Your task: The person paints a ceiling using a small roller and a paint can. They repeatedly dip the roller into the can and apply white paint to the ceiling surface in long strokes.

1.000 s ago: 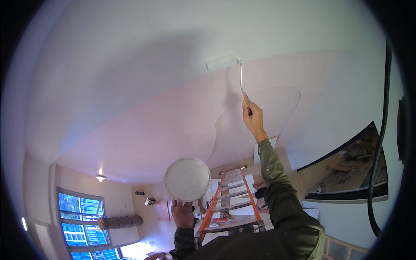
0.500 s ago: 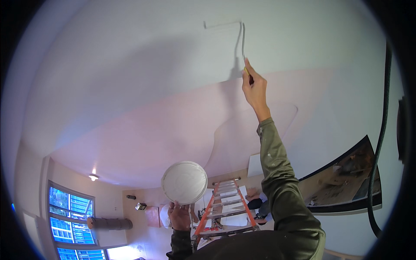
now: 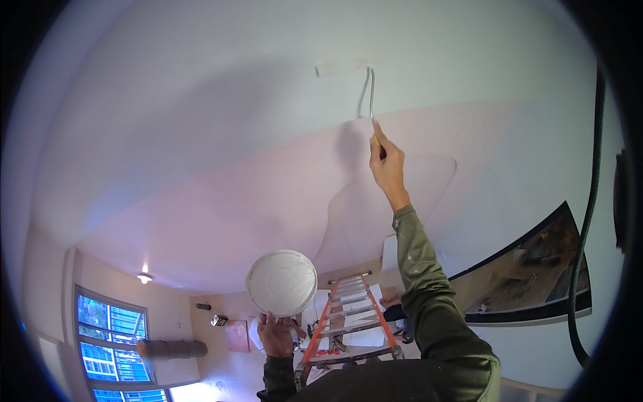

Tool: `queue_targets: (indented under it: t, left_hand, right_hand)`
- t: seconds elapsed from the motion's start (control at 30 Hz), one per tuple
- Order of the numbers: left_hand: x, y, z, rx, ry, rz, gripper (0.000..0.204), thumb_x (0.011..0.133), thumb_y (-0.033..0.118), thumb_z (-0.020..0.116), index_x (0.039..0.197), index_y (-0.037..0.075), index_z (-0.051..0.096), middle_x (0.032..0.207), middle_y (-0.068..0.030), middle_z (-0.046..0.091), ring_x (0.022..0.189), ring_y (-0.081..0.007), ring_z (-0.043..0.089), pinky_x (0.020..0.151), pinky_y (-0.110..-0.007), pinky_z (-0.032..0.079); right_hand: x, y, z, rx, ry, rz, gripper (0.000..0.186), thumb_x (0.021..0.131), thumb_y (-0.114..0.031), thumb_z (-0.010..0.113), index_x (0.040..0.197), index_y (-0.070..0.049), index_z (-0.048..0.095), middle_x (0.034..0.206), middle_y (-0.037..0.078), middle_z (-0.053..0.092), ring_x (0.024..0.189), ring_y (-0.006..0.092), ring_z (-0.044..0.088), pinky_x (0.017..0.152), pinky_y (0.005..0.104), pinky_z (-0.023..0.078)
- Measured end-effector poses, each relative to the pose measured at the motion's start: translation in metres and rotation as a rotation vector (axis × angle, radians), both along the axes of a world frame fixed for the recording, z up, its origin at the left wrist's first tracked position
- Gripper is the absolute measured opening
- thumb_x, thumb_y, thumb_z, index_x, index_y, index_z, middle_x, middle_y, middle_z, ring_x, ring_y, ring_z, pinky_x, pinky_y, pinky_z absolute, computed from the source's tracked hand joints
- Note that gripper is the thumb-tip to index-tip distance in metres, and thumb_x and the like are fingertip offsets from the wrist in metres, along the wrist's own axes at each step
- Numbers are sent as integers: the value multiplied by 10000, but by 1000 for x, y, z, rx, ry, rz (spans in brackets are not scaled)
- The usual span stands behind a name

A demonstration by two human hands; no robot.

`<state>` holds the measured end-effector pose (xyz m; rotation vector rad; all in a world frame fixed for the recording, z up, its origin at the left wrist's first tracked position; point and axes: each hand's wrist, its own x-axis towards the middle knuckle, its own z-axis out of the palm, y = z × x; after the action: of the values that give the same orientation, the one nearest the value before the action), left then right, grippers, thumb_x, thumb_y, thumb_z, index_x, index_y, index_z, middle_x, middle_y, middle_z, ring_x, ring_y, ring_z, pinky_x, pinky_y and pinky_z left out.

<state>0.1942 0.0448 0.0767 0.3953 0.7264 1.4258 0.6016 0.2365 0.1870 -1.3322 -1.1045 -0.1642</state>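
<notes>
A paint roller with a pale sleeve (image 3: 341,68) lies against the smooth surface overhead, in its white area above the pinkish part. My right hand (image 3: 388,164) is closed around the roller's yellow handle, from which a bent metal rod runs up to the sleeve. Lower down, my left hand (image 3: 276,337) grips the near edge of a round white bucket (image 3: 248,283). Thick white paint (image 3: 282,281) shows inside it. Part of the left hand is hidden under the bucket.
Below me stands a stepladder (image 3: 328,313) with orange rails. Beside it, people are partly visible. A dark-framed glossy panel (image 3: 529,281) and a black cable (image 3: 587,234) are on the right. At left are a window (image 3: 110,335), a brown cylinder (image 3: 173,349) and a lit lamp (image 3: 144,277).
My right hand has drawn the roller back toward me, down in the picture and slightly left, along the surface. The bucket in my left hand has barely shifted.
</notes>
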Motion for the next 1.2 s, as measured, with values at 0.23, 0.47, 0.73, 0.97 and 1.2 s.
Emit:
queue_targets:
  t: [0.23,0.47,0.73,0.97,1.2]
  left_hand:
    - [0,-1,3,29,70,8,292,958,53,579,1248,35,544,1223,-120,623,1066,-275,646,916,-417,558]
    - [2,1,6,-34,80,19,325,955,56,587,1275,42,527,1235,-125,616,1113,-279,623,952,-432,536]
    - [6,2,8,-35,51,18,311,953,66,595,1259,42,542,1209,-121,624,1080,-268,632,914,-425,549]
    - [10,4,6,-5,21,15,287,950,55,594,1233,34,552,1208,-124,625,1071,-281,636,925,-424,547]
    - [13,2,15,33,25,4,293,941,69,607,1227,33,558,1240,-119,618,1117,-271,617,975,-405,526]
  right_hand:
    - [-13,-31,-85,-172,72,12,416,946,-51,610,1362,-61,590,633,59,476,557,107,388,527,277,378]
    - [-17,-23,-80,-81,53,16,407,947,-49,606,1354,-53,597,632,63,470,548,125,383,531,286,380]
    - [-1,1,-7,-12,-18,16,422,965,-55,582,1387,-54,565,647,45,453,568,117,368,543,276,379]
    - [13,25,83,118,-83,17,413,973,-63,571,1386,-45,562,652,22,438,571,97,358,541,252,378]
    - [22,41,173,197,-101,35,391,966,-71,543,1350,-9,583,595,79,410,537,141,387,540,290,392]
